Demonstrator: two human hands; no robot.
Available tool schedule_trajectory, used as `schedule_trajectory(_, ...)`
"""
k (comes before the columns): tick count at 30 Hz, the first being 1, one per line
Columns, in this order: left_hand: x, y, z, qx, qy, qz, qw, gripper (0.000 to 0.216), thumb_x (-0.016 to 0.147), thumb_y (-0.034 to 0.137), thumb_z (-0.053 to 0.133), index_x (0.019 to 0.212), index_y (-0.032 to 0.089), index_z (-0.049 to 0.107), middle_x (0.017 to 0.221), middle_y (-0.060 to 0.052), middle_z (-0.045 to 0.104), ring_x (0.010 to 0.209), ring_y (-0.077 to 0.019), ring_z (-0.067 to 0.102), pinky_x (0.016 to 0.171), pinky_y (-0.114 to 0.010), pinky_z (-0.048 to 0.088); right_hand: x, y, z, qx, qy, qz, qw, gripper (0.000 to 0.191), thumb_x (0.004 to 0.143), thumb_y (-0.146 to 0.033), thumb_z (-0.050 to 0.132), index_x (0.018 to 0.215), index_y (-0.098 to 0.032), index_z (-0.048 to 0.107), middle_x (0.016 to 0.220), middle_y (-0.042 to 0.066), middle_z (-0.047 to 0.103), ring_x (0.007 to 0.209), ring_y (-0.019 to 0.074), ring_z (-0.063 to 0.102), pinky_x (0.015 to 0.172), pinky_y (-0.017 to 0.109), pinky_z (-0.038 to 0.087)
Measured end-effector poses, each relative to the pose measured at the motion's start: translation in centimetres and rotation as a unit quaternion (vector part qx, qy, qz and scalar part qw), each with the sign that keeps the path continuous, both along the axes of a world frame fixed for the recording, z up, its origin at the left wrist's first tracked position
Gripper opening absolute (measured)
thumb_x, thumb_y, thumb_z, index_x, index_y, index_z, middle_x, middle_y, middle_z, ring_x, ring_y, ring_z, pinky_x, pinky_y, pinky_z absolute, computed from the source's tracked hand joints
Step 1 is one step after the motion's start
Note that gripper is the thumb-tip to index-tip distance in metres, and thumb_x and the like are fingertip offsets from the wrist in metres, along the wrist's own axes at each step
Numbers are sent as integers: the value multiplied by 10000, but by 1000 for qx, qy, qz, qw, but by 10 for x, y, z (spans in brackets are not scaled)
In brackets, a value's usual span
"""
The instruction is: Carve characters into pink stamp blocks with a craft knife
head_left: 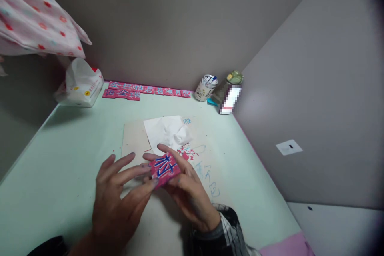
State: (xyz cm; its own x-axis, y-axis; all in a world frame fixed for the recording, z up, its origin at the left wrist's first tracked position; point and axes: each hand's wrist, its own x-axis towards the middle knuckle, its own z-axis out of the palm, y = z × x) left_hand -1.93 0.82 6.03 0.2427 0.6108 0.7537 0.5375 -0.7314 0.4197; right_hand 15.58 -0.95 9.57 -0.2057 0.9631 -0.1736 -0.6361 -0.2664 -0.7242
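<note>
Above the board I hold up a small pink-red square block with a blue Chinese character on its upper face. My right hand grips it from the right and below, thumb along the near side. On the left edge, the thumb and a finger of my left hand pinch the same block, while its other fingers stretch out. Just beyond the hands lie red chips and a crumpled white tissue. Beneath is a pale board with blue handwriting.
Along the back wall, several pink tiles with pale blue characters form two rows. A tissue pack stands at the back left under spotted cloth. At the back right are a can and a lit phone. The right wall bears a socket.
</note>
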Motion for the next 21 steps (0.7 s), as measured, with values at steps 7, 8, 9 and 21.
schedule_trajectory(7, 16, 0, -6, -29, 19, -27, 999, 169, 913, 146, 714, 1004, 286, 697, 1158, -26, 717, 1360, -276, 577, 1255, -558, 357, -1, 7, -1, 16, 59, 4, 998, 428, 811, -200, 681, 1233, -204, 748, 1255, 83, 785, 1169, 247, 711, 1093, 439, 520)
schedule_trajectory(8, 16, 1, -6, -39, 26, -32, 998, 178, 921, 151, 701, 1021, 298, 702, 1181, -15, 718, 1371, -273, 571, 1265, -557, 345, -1, 8, -3, 15, 63, 5, 998, 376, 842, -256, 687, 1207, -200, 758, 1214, 89, 797, 1155, 256, 714, 1079, 446, 527)
schedule_trajectory(9, 15, 1, -6, -47, 30, -38, 998, 190, 929, 153, 684, 1033, 310, 704, 1198, -2, 724, 1380, -268, 567, 1275, -549, 334, -1, 9, -4, 12, 66, 6, 998, 348, 876, -323, 691, 1192, -196, 762, 1181, 96, 804, 1142, 265, 718, 1063, 455, 534)
schedule_trajectory(21, 10, 6, 1, -123, -81, 5, 989, 68, 943, 254, 685, 973, 313, 701, 1159, -23, 703, 1420, -319, 519, 1243, -669, 282, -11, 0, -16, 2, -1, -20, 1000, 461, 1004, -581, 625, 1262, -219, 748, 1288, 107, 770, 1152, 253, 731, 1106, 499, 513)
